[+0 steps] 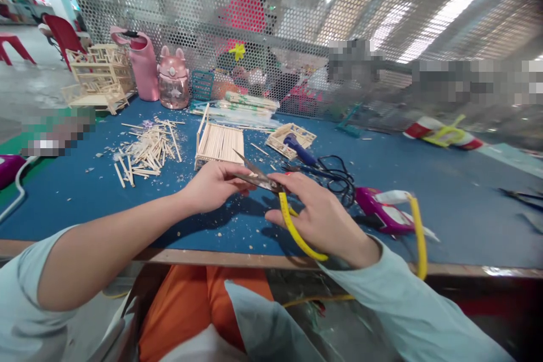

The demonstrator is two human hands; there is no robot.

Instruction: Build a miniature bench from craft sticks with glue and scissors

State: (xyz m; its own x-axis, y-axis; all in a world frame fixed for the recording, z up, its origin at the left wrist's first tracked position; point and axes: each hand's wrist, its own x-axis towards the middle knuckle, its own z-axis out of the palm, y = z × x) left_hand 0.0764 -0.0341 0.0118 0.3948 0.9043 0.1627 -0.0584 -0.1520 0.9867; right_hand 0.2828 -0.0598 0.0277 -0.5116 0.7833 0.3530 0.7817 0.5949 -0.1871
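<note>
My right hand (316, 218) is closed round the handles of a pair of scissors (265, 182), whose blades point left and are spread apart. A yellow measuring tape (294, 232) hangs by the scissor handles and curves down under my right wrist. My left hand (212, 185) has its fingers pinched together at the lower blade; anything small between the fingertips is hidden. Just behind my left hand sits a small frame of wooden sticks (222, 143) with a slatted surface.
Loose sticks (153, 147) lie heaped at the left. Behind stand a pink bottle (144, 68), a clear pink cup (173, 82) and a stick model (99, 76). A blue-handled tool (301, 150) with black cord and a purple glue gun (382, 209) lie right.
</note>
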